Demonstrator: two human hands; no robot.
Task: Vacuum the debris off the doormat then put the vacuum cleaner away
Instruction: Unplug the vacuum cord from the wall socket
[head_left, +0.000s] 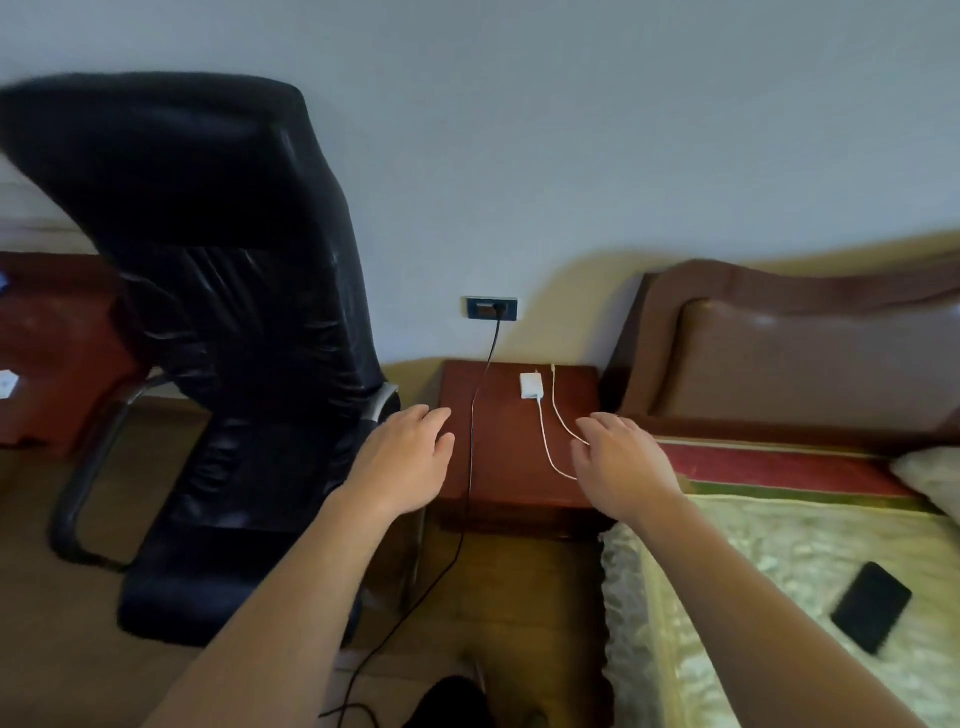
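Observation:
A black power cord (470, 457) is plugged into a wall socket (491, 308) and runs down over the red-brown bedside table (506, 483) to the floor, toward a dark shape (452, 701) at the bottom edge. What that shape is cannot be told. My left hand (402, 457) is held out open, just left of the cord. My right hand (621, 462) is also open, over the table's right side. Neither hand touches the cord. No doormat is in view.
A black office chair (228, 322) stands close on the left. A white charger (531, 385) with a thin white cable lies on the table. On the right is a bed (779, 571) with a brown headboard and a black phone (871, 607) on it.

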